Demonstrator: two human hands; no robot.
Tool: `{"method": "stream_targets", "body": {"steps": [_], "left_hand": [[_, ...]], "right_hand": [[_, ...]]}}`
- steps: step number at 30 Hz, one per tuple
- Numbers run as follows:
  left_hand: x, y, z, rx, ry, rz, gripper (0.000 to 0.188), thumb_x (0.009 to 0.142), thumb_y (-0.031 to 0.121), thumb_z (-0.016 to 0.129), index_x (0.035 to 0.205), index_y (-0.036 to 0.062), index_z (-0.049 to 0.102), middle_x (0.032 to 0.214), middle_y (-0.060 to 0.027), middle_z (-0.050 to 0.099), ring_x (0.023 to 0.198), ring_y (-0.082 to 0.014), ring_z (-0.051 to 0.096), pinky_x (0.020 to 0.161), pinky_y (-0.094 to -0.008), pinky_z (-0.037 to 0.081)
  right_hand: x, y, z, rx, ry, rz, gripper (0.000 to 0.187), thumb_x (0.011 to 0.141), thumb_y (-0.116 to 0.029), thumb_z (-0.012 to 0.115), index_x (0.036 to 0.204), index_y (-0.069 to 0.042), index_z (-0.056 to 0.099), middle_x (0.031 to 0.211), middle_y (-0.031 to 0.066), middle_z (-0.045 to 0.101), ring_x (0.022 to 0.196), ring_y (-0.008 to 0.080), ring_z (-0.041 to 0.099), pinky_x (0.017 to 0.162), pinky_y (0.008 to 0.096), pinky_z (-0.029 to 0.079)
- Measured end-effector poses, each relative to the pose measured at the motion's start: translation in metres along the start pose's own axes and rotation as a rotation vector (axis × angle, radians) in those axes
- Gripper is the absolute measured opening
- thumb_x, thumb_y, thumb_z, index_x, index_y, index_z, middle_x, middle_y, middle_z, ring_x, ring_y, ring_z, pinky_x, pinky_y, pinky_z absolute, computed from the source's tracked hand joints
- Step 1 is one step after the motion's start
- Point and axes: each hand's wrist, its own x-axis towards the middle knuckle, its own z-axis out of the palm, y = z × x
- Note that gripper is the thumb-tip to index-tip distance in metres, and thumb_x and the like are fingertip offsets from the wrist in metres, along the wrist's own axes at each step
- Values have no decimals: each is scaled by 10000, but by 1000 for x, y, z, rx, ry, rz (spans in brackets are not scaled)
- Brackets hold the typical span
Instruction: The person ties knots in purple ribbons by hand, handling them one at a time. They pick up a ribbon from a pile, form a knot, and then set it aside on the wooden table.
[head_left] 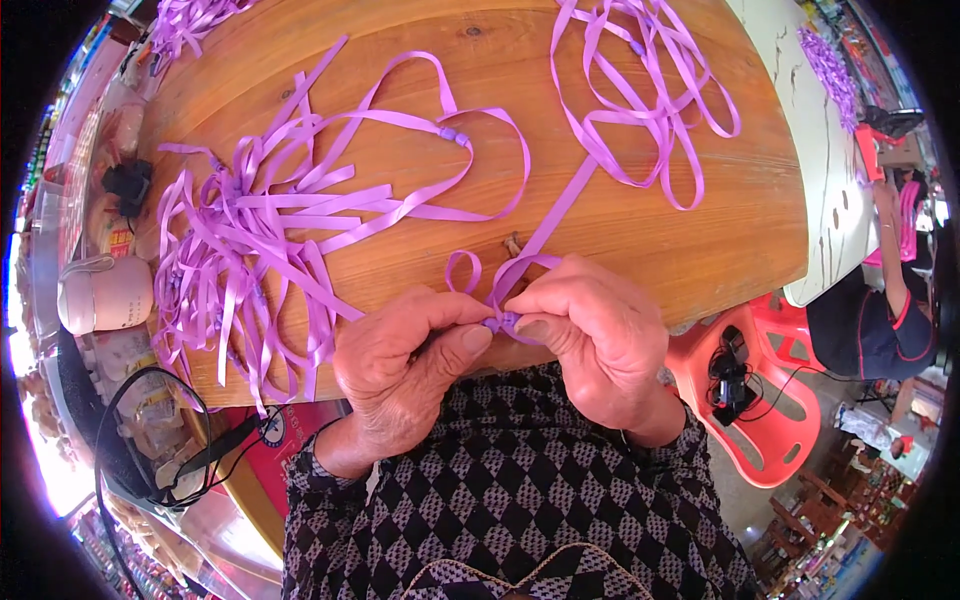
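Observation:
At the table's near edge, my left hand [405, 365] and my right hand [595, 340] pinch a purple ribbon [565, 205] between thumb and forefinger. A small darker purple piece [509, 319], perhaps a plastic clasp, shows between the fingertips. Short loops of the ribbon stand up just beyond my hands, and its length runs away to a loose tangle of purple ribbon [650, 120] at the far right. Left of my hands lies a heap of purple lanyards [240, 225], several with small purple fittings such as the one [453, 135] on the long loop. My fingers partly hide what they grip.
Everything lies on a wooden table [700, 240]. A pink rounded container [105, 295] and black cables [100, 470] are at the left. At the right stand a red-orange plastic chair [755, 455] bearing a black device [732, 375], a white marbled table [830, 215] and another person [870, 320].

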Motion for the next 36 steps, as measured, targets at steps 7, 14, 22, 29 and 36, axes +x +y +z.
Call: {"method": "stream_targets", "body": {"steps": [7,14,22,29,36], "left_hand": [[0,-1,1,-6,-21,-41,114,761,28,665,860,-21,638,718,-68,600,607,-120,544,548,-219,423],[-4,-1,1,-289,-12,-309,120,810,52,642,904,-20,620,744,8,585,642,-38,489,569,-167,398],[-5,-6,5,-432,82,-385,179,751,83,700,884,-8,622,749,-28,622,609,-75,529,522,-181,399],[-5,-4,3,-357,41,-356,154,783,72,672,899,-13,616,750,-6,603,625,-45,500,539,-164,395],[-6,-6,4,-299,13,-286,122,819,61,639,907,-19,611,753,15,580,643,-21,474,563,-147,388]], "right_hand": [[-2,4,1,-32,-28,-37,133,703,-14,664,809,17,589,691,94,567,596,212,550,539,282,417],[-2,5,2,-19,-23,-36,138,699,-12,667,806,18,585,667,90,553,571,208,535,516,284,399],[-2,4,3,8,-13,-11,122,703,-3,665,797,17,589,665,87,553,557,196,524,502,276,391],[-2,4,5,-10,-16,-6,126,702,-12,670,798,10,591,686,92,568,575,200,535,511,277,398],[-2,6,5,-13,-21,-3,121,706,-16,668,795,9,590,691,95,573,584,202,544,516,278,404]]}}
